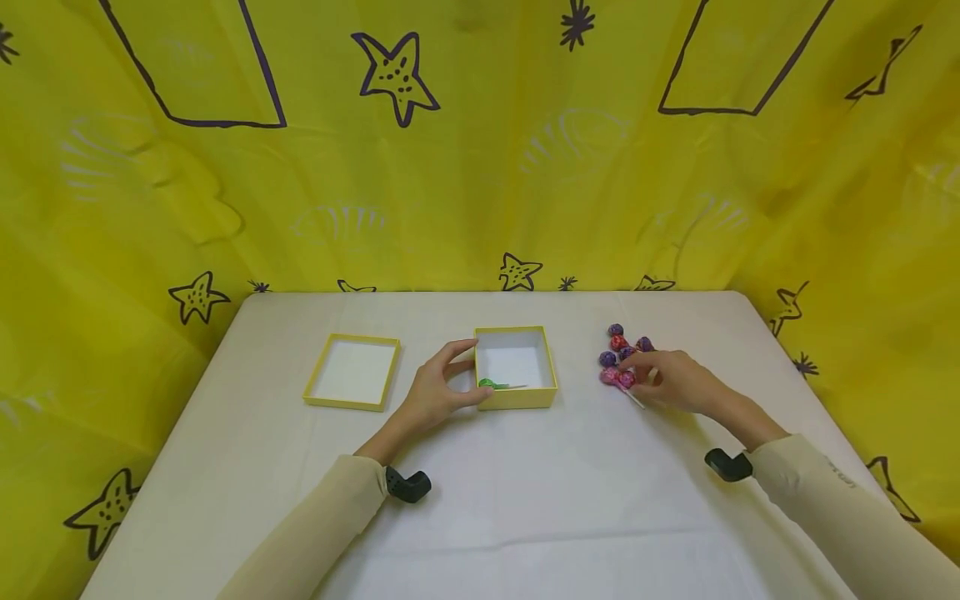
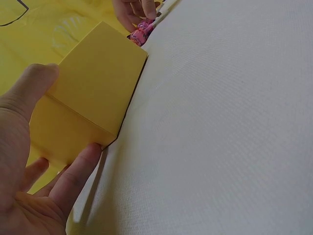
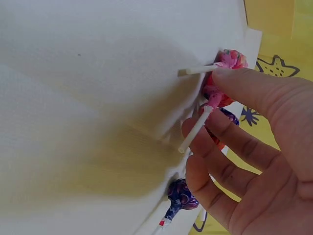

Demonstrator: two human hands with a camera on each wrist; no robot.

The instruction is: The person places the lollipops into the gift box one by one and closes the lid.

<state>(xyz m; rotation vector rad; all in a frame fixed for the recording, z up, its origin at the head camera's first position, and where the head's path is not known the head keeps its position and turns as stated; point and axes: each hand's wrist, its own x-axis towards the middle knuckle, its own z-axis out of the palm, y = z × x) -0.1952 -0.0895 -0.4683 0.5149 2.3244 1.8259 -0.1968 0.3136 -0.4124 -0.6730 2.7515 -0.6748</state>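
Note:
My left hand [image 1: 438, 387] holds the yellow box [image 1: 517, 400] at its left side, thumb at the front and fingers along the side. The box stands uncovered on the table, with a green-wrapped lollipop [image 1: 489, 384] inside. In the left wrist view, the thumb and fingers span a corner of the box [image 2: 100, 78]. My right hand [image 1: 678, 382] is at a cluster of lollipops. In the right wrist view, its thumb touches a pink lollipop [image 3: 232, 58], and a second pink lollipop [image 3: 213, 93] lies between the thumb and the spread fingers.
The yellow-rimmed box lid [image 1: 354, 372] lies inside up to the left of the box. Purple lollipops [image 1: 607, 359] and a red one [image 1: 618, 342] lie beside the pink ones. A white cloth covers the table [image 1: 525, 492]; a yellow patterned curtain [image 1: 465, 183] hangs behind.

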